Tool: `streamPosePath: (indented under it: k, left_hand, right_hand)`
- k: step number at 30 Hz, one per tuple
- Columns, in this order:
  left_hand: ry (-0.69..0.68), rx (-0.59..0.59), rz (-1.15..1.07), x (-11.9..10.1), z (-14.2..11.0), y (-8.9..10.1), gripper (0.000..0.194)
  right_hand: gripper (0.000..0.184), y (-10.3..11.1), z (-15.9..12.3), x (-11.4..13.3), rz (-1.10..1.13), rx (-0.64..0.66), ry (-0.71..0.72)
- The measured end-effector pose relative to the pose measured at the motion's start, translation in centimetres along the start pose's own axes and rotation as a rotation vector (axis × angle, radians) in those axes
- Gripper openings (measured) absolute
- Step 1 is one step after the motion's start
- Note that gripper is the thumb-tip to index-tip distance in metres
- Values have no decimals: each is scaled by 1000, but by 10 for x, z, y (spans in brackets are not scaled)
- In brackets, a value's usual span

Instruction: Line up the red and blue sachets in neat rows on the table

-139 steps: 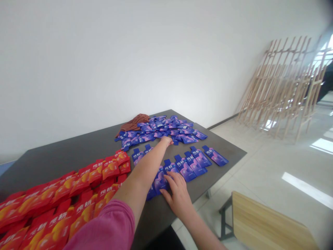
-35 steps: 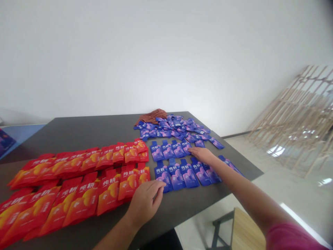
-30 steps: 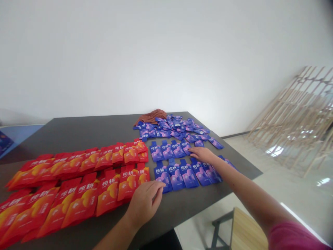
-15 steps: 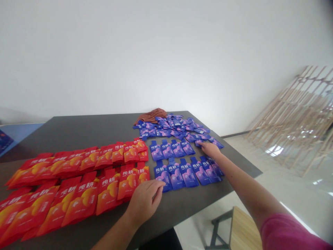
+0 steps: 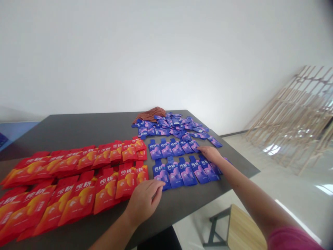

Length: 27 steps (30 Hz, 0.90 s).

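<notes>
Purple-blue pouches lie in two rows on the dark table (image 5: 182, 199). At the right end of the back row, my right hand (image 5: 209, 152) has its fingertips closed on the edge of a purple pouch (image 5: 193, 145), which lies nearly flat. My left hand (image 5: 144, 199) rests near the front row, loosely curled, with a gap between thumb and forefinger and nothing held. Its fingertips are at the lower edge of the leftmost front pouch (image 5: 160, 172). My right forearm covers part of the front row's right end. Behind the rows is a loose heap of purple pouches (image 5: 173, 122).
Two rows of red-orange pouches (image 5: 105, 187) overlap along the left side of the table. A brown cloth (image 5: 149, 114) lies by the heap at the back. A wooden stool (image 5: 244, 229) stands by the table's right edge. Wooden frames (image 5: 293, 114) lean against the wall.
My right hand went from the back row to a pouch by the heap, then brought that pouch down to the row's right end. My left hand has barely moved in the last second.
</notes>
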State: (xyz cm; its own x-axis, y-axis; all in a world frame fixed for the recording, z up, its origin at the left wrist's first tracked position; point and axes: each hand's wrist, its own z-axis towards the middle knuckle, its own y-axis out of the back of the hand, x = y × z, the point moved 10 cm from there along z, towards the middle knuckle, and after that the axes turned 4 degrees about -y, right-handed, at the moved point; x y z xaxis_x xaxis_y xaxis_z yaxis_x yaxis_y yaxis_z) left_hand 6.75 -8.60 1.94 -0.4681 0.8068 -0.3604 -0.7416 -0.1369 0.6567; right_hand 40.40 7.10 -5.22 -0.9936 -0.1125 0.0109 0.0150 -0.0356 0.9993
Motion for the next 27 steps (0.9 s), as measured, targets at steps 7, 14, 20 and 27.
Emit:
streamPosePath:
  k: [7,14,20,27]
  left_hand:
    - [26,10,0,5,0,-1,18]
    - [-3,14,-9,0,1,-2,18]
    - [-6,12,1,0,0,-2,17]
    - [-4,-4,20,4,-2,-2,16]
  right_hand:
    - [34,12,-2,2,75,-77,45]
    - [47,16,-21,10,185,-235,30]
    - [44,19,-1,8,207,-260,26]
    - [29,20,76,17,132,-166,-13]
